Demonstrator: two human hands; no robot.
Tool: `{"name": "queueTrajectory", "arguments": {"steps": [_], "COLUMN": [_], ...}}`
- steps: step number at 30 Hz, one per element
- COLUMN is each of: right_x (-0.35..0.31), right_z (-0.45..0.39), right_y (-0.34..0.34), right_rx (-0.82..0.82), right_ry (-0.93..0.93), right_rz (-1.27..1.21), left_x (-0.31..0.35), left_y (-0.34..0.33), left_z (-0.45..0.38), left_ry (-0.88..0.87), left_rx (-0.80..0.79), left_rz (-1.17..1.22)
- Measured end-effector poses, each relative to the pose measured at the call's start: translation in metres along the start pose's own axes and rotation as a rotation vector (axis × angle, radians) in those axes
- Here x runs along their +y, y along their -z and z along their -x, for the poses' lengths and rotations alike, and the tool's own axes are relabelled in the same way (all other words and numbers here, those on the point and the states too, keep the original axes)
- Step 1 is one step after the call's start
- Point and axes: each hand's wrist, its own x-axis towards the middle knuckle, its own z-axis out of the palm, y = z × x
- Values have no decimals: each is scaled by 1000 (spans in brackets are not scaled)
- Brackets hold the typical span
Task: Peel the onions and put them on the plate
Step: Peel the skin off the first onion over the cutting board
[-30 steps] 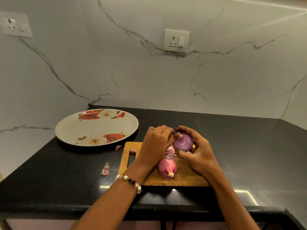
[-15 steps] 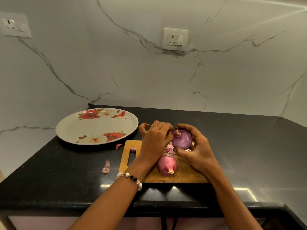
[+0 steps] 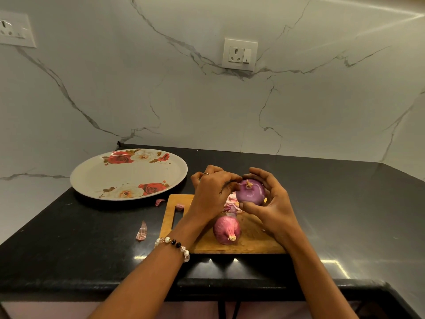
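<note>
The right hand [image 3: 272, 204] cups a smooth purple onion [image 3: 250, 192] above the cutting board [image 3: 248, 242], fingers curled round it, while the left hand [image 3: 212, 194] pinches at its top beside the root tuft. Nearer the viewer, an unpeeled onion [image 3: 226, 229] lies on the board. Loose skins [image 3: 231, 204] sit under the hands — one scrap [image 3: 142, 231] on the black counter [image 3: 69, 249]. Farther left, the floral plate [image 3: 92, 180] rests on the counter.
</note>
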Motion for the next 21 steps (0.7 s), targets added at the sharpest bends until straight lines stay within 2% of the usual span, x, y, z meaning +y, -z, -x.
{"name": "queueTrajectory", "arguments": {"steps": [5,16,21], "right_x": [3,4,3], "right_z": [0,0,1], "right_y": [2,0,-1], "right_rx": [-29,-54,-64], "right_ry": [-9,-3,-3], "right_rz": [-13,11,20], "left_x": [0,6,7], "left_y": [4,7,10], "left_z": [0,3,2], "left_ry": [73,-105,-36], "left_rx": [-6,-62,-48], "left_rz": [55,-111,-80]}}
